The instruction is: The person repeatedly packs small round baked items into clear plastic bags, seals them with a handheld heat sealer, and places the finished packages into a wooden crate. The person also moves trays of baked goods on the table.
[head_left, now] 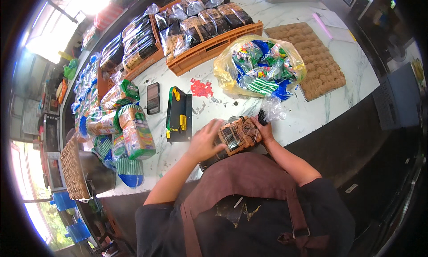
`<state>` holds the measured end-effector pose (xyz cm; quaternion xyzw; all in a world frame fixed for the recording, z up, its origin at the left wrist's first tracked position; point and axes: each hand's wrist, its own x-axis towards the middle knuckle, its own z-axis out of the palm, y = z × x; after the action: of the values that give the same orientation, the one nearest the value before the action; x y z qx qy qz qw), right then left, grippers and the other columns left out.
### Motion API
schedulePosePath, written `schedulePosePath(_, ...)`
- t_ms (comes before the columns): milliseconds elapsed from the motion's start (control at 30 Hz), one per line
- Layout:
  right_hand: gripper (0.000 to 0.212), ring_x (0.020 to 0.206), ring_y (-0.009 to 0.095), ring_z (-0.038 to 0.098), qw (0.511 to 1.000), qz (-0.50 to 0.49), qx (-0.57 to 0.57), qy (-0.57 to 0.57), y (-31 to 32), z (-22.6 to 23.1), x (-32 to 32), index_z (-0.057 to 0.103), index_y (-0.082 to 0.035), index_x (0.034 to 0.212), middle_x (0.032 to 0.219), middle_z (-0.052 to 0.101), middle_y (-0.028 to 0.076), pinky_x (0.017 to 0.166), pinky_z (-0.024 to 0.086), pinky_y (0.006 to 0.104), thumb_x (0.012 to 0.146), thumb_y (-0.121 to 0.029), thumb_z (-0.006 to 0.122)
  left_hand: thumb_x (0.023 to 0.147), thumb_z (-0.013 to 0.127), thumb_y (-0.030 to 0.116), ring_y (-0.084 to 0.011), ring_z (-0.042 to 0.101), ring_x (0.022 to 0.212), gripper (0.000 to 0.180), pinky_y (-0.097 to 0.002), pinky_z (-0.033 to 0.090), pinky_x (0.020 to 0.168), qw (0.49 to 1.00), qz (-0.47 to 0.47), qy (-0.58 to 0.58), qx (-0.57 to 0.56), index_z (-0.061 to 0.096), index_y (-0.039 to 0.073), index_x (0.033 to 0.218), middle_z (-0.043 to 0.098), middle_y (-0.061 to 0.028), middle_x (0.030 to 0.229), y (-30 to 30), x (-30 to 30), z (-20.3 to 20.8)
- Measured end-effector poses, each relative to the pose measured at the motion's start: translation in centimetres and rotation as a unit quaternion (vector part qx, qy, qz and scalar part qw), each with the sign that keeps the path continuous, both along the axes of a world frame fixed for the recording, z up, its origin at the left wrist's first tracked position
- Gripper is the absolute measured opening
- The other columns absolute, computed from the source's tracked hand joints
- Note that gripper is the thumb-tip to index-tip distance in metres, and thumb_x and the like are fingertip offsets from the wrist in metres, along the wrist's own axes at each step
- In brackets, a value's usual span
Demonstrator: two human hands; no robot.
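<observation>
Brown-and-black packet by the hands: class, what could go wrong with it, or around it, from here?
1. The packet lies at the near side of the table, so a slip might send it over the edge.
2. The right hand is at the end with the gathered clear plastic; a hard pull could tear it.
3. The yellow bag just beyond is open and heaped with wrappers; a bump might spill some.

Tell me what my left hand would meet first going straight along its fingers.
Probably the rounded, open yellow plastic bag ahead of your left hand, though a small dark scrap lies near that line and depth is unclear.
</observation>
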<state>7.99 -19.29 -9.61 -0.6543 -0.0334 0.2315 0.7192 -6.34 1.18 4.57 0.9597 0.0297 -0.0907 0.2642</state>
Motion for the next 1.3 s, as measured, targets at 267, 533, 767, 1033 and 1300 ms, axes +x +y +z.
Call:
schedulePosePath(267,0.014,0.079,0.008,0.055,0.998,-0.02,-0.015,0.058,-0.2,-0.8,0.1,0.062,-0.006,0.09,0.087,0.06,-0.002,0.069,0.046,0.0266,0.088,-0.015,0.072,0.09,0.054,0.052,-0.0346,0.024,0.143,0.062,-0.0616,0.03,0.105,0.957,-0.225,-0.094,0.154,0.037,0.036,0.147,0.026,-0.0079,0.156,-4.8,4.1,-2.7)
schedulePosePath(533,0.034,0.087,0.015,0.061,0.974,-0.06,0.002,0.219,-1.2,1.7,-0.6,0.066,-0.003,0.105,0.098,0.065,0.006,0.075,0.051,0.0311,0.089,-0.033,0.07,0.087,0.062,0.041,-0.0341,0.034,0.138,0.067,-0.0481,0.039,0.104,0.986,-0.114,-0.035,-0.113,0.036,0.026,0.148,0.032,-0.0131,0.149,-2.0,5.0,-1.6)
schedulePosePath(767,0.054,0.104,0.02,0.057,0.959,-0.051,0.015,0.278,0.1,1.7,-0.3,0.055,0.006,0.122,0.112,0.061,0.013,0.088,0.048,0.0319,0.087,-0.032,0.072,0.077,0.076,0.041,-0.0339,0.037,0.136,0.098,-0.0385,0.027,0.113,0.91,-0.099,0.234,-0.328,0.022,0.012,0.153,0.036,-0.023,0.148,2.0,8.3,-4.4)
schedulePosePath(1033,0.031,0.083,0.018,0.065,0.942,0.0,0.09,0.323,1.2,1.8,0.0,0.059,0.0,0.114,0.102,0.064,0.009,0.063,0.056,0.03,0.09,-0.019,0.066,0.079,0.069,0.053,-0.0369,0.049,0.123,0.078,-0.0464,0.048,0.093,0.989,-0.124,0.004,-0.076,0.039,0.026,0.146,0.041,-0.0125,0.146,-3.3,7.8,-2.0)
schedulePosePath(1300,0.023,0.077,0.024,0.069,0.932,-0.015,0.041,0.36,1.2,3.6,0.5,0.06,0.001,0.111,0.099,0.066,0.013,0.051,0.059,0.0336,0.094,-0.014,0.058,0.085,0.059,0.058,-0.0333,0.053,0.117,0.067,-0.0453,0.051,0.086,0.99,-0.123,-0.031,0.058,0.045,0.025,0.141,0.044,-0.0124,0.142,-5.4,8.0,-3.0)
